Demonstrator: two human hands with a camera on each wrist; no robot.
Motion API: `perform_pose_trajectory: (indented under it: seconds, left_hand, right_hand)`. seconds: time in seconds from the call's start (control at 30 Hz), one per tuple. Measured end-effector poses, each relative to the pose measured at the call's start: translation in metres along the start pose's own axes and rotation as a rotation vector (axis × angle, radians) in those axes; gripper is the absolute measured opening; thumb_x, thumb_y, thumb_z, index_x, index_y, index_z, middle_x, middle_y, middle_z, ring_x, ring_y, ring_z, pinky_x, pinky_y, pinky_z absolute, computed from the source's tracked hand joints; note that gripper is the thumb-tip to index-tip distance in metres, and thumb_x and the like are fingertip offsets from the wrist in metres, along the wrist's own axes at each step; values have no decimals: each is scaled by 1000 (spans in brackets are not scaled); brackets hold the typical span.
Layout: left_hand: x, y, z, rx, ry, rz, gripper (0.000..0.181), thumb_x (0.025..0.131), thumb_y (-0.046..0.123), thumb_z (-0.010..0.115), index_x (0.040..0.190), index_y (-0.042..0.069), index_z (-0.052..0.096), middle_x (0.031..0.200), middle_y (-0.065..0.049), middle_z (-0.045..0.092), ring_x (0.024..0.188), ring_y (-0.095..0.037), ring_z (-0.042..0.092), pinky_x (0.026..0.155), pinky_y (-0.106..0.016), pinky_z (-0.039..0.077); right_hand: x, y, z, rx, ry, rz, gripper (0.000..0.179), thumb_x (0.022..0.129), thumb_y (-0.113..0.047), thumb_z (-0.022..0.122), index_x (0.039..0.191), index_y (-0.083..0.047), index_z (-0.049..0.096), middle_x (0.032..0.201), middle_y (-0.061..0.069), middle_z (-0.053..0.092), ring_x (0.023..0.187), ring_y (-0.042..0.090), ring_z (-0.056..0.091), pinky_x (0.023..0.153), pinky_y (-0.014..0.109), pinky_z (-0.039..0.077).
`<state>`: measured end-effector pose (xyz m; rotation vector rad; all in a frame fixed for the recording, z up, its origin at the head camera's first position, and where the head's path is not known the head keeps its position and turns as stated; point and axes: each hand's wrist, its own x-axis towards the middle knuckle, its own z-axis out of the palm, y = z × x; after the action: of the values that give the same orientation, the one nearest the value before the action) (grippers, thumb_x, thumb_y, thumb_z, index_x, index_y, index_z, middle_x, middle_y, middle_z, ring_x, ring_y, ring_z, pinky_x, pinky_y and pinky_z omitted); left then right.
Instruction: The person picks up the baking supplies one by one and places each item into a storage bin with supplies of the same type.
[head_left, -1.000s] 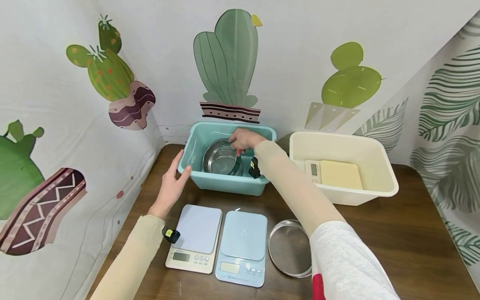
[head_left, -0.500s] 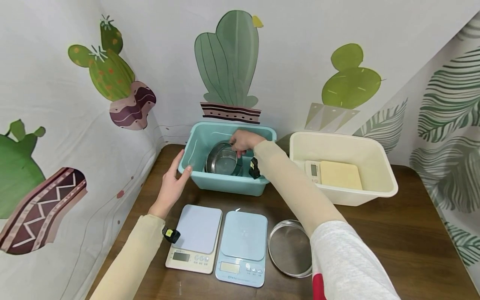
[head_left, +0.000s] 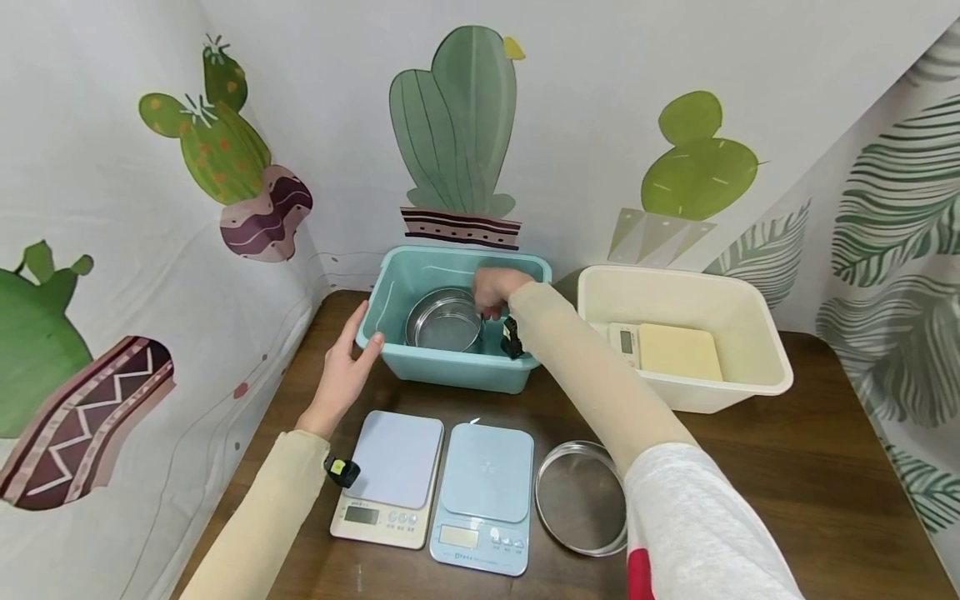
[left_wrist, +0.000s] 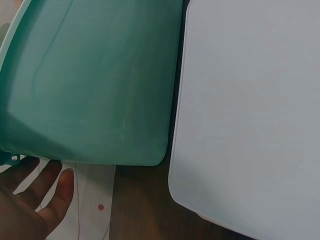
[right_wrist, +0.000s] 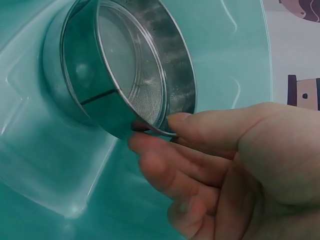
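Observation:
A round metal sieve (head_left: 444, 321) with a mesh bottom sits inside the teal bin (head_left: 453, 367). My right hand (head_left: 497, 290) is at the sieve's right side in the head view. Close up in the right wrist view, the thumb of that right hand (right_wrist: 235, 160) lies over the inner edge of the sieve (right_wrist: 145, 45) and fingers lie outside it, pinching the rim. At the teal bin's left end is my left hand (head_left: 343, 371), fingers extended and thumb at the rim. The left wrist view shows this left hand (left_wrist: 32, 200) beside the bin (left_wrist: 95, 90).
Two kitchen scales, one white (head_left: 390, 475) and one light blue (head_left: 483, 492), lie in front of the teal bin. Right of them lies another round sieve (head_left: 581, 498). A cream bin (head_left: 750, 333) holds a scale (head_left: 675, 352). Patterned cloth hangs behind.
The sieve in the teal bin has settled flatter, after leaning up toward the right hand. My right hand has shifted slightly right and down. The left hand stays where it was.

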<state>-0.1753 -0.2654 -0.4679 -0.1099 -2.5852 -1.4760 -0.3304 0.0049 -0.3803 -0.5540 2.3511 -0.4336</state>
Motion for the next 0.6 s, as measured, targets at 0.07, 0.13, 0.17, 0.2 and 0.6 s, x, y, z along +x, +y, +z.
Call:
perform_pose_trajectory:
  seconds: [0.07, 0.13, 0.17, 0.2, 0.6]
  left_hand:
    - [0, 0, 0, -2, 3, 2, 67, 108, 42, 56, 166, 37, 25, 167, -10, 35, 149, -34, 38, 117, -62, 33]
    - [0, -1, 1, -2, 6, 6, 66, 108, 43, 56, 166, 37, 25, 166, -9, 36, 149, -33, 38, 117, -62, 33]
    - [0, -1, 2, -3, 7, 9, 66, 108, 42, 56, 166, 37, 25, 166, -9, 36, 148, -33, 38, 117, -63, 33]
    - [0, -1, 2, -4, 6, 10, 66, 108, 42, 56, 166, 37, 25, 166, -9, 36, 148, -34, 39, 117, -63, 33]
    - [0, -1, 1, 0, 7, -3, 66, 108, 42, 56, 166, 37, 25, 165, -11, 38, 147, -34, 40, 117, -63, 33]
  right_hand:
    - [-2, 0, 0, -6, -6, 3, 21, 103, -8, 57, 87, -1, 70, 72, 8, 62, 56, 14, 47, 52, 26, 36]
    - [-3, 0, 0, -11, 1, 4, 27, 103, -9, 57, 76, -7, 63, 66, 5, 56, 57, 15, 48, 53, 27, 37]
    - [-4, 0, 0, -13, 5, 3, 31, 103, -9, 57, 72, -9, 59, 63, 3, 53, 56, 15, 47, 53, 27, 38]
    - [-4, 0, 0, -13, 11, 1, 34, 102, -8, 57, 68, -11, 56, 61, 2, 51, 56, 15, 47, 53, 27, 38]
    - [-21, 0, -9, 0, 79, -100, 37, 111, -20, 46, 137, -2, 66, 104, 17, 68, 71, 19, 55, 59, 30, 40]
